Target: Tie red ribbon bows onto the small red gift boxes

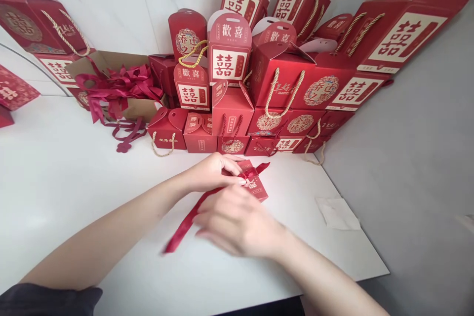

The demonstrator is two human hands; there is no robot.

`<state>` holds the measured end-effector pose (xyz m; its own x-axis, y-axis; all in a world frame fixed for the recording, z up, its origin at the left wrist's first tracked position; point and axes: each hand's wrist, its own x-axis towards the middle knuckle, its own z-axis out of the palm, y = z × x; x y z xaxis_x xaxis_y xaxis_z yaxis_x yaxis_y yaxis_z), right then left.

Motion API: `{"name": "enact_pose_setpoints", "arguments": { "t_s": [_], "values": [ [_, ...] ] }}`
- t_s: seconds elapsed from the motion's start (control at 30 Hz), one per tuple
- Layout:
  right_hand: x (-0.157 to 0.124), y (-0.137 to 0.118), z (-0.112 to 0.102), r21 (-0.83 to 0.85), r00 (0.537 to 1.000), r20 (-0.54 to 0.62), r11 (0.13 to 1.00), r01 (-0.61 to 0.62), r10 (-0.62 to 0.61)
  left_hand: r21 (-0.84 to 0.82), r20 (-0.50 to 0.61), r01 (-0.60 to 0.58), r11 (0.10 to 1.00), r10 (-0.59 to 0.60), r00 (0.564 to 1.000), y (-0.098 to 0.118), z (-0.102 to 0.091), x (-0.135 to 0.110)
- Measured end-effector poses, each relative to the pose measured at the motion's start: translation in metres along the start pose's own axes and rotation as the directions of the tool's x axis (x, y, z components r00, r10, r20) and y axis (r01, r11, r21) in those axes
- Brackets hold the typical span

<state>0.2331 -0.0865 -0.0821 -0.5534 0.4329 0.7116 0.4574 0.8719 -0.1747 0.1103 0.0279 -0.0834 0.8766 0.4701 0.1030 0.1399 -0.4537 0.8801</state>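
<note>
A small red gift box (259, 191) lies on the white table, with a red satin ribbon (184, 229) across its top. My left hand (213, 173) presses on the box, its thumb and fingers closed on the ribbon where it crosses the lid. One short ribbon end sticks out past the box's far right side. The long tail slants down toward the near left. My right hand (239, 222), smeared by motion, is in front of the box and over part of this tail. Its fingers look curled, but whether they grip the ribbon cannot be made out.
Stacked red gift boxes (231, 108) with rope handles line the back of the table. At the back left, a cardboard box (138, 108) overflows with dark red ribbons (124, 84). A white paper (337, 213) lies near the right edge, beside a grey wall (418, 158).
</note>
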Motion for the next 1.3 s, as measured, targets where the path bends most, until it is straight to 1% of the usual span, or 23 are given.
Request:
{"name": "enact_pose_setpoints", "arguments": {
  "t_s": [0.03,0.07,0.1,0.13,0.17,0.2,0.23,0.3,0.33,0.37,0.47,0.53,0.57,0.63,0.67,0.73,0.83,0.93,1.0,1.1,1.13,1.2,1.3],
  "values": [
    [-0.002,0.007,-0.011,0.068,0.989,-0.062,0.99,-0.126,0.13,-0.031,0.009,-0.004,1.0,0.005,1.0,0.0,0.0,0.0],
    [-0.005,0.016,-0.021,0.117,0.95,-0.078,0.949,-0.291,0.301,-0.062,0.017,-0.004,0.998,0.006,1.0,0.001,0.0,0.0],
    [-0.009,0.026,-0.029,0.151,0.88,-0.084,0.879,-0.452,0.467,-0.084,0.023,0.002,0.996,0.0,1.0,0.002,-0.001,-0.001],
    [-0.014,0.036,-0.034,0.193,0.802,-0.069,0.796,-0.573,0.594,-0.092,0.028,0.012,0.996,-0.009,1.0,0.003,-0.001,-0.001],
    [-0.019,0.045,-0.037,0.254,0.745,-0.015,0.724,-0.642,0.667,-0.085,0.031,0.026,0.996,-0.023,0.999,0.004,-0.001,-0.002],
    [-0.025,0.054,-0.038,0.318,0.711,0.071,0.659,-0.681,0.7,-0.067,0.032,0.038,0.997,-0.036,0.999,0.005,-0.002,-0.002],
    [-0.03,0.061,-0.037,0.386,0.69,0.156,0.599,-0.701,0.707,-0.048,0.033,0.046,0.998,-0.044,0.998,0.006,-0.002,-0.002],
    [-0.037,0.071,-0.035,0.498,0.694,0.261,0.522,-0.692,0.671,-0.029,0.037,0.057,0.998,-0.056,0.998,0.008,-0.002,-0.002],
    [-0.04,0.073,-0.034,0.536,0.707,0.264,0.509,-0.673,0.656,-0.027,0.038,0.063,0.998,-0.062,0.997,0.008,-0.003,-0.002],
    [-0.042,0.075,-0.035,0.563,0.721,0.231,0.515,-0.646,0.653,-0.026,0.038,0.067,0.997,-0.066,0.997,0.008,-0.003,-0.002],
    [-0.045,0.073,-0.04,0.593,0.758,0.037,0.596,-0.541,0.651,-0.057,0.051,0.064,0.996,-0.061,0.997,0.006,-0.004,0.0],
    [-0.045,0.068,-0.047,0.579,0.803,-0.047,0.671,-0.463,0.594,-0.083,0.062,0.064,0.994,-0.059,0.996,0.003,-0.005,0.001],
    [-0.044,0.064,-0.049,0.558,0.838,-0.054,0.712,-0.426,0.543,-0.094,0.061,0.069,0.993,-0.064,0.996,0.001,-0.006,0.001],
    [-0.042,0.056,-0.054,0.49,0.903,-0.011,0.789,-0.37,0.43,-0.11,0.055,0.079,0.991,-0.074,0.996,-0.002,-0.007,0.002],
    [-0.04,0.052,-0.055,0.451,0.925,0.028,0.821,-0.35,0.379,-0.119,0.051,0.078,0.99,-0.072,0.996,-0.003,-0.007,0.002],
    [-0.037,0.045,-0.057,0.369,0.944,0.104,0.869,-0.329,0.313,-0.137,0.049,0.061,0.989,-0.055,0.997,-0.004,-0.007,0.002],
    [-0.035,0.042,-0.057,0.3,0.941,0.174,0.894,-0.331,0.29,-0.117,0.055,0.02,0.993,-0.013,0.998,-0.002,-0.006,0.002],
    [-0.036,0.045,-0.057,0.348,0.926,0.189,0.86,-0.374,0.326,-0.024,0.07,-0.063,0.998,0.065,0.995,0.004,-0.005,0.002],
    [-0.037,0.049,-0.054,0.378,0.895,0.127,0.813,-0.443,0.428,0.067,0.064,-0.128,0.99,0.123,0.99,0.009,-0.005,0.0],
    [-0.039,0.055,-0.046,0.411,0.812,0.058,0.728,-0.549,0.58,0.269,0.021,-0.179,0.946,0.18,0.983,0.021,-0.005,-0.006],
    [-0.04,0.057,-0.043,0.424,0.798,0.066,0.707,-0.566,0.599,0.347,0.006,-0.185,0.92,0.195,0.981,0.025,-0.006,-0.008],
    [-0.041,0.057,-0.039,0.434,0.798,0.096,0.696,-0.571,0.595,0.505,-0.011,-0.198,0.84,0.236,0.972,0.033,-0.005,-0.013],
    [-0.039,0.055,-0.039,0.397,0.805,0.094,0.719,-0.57,0.586,0.73,-0.006,-0.245,0.637,0.365,0.931,0.041,-0.002,-0.018]
  ]
}}
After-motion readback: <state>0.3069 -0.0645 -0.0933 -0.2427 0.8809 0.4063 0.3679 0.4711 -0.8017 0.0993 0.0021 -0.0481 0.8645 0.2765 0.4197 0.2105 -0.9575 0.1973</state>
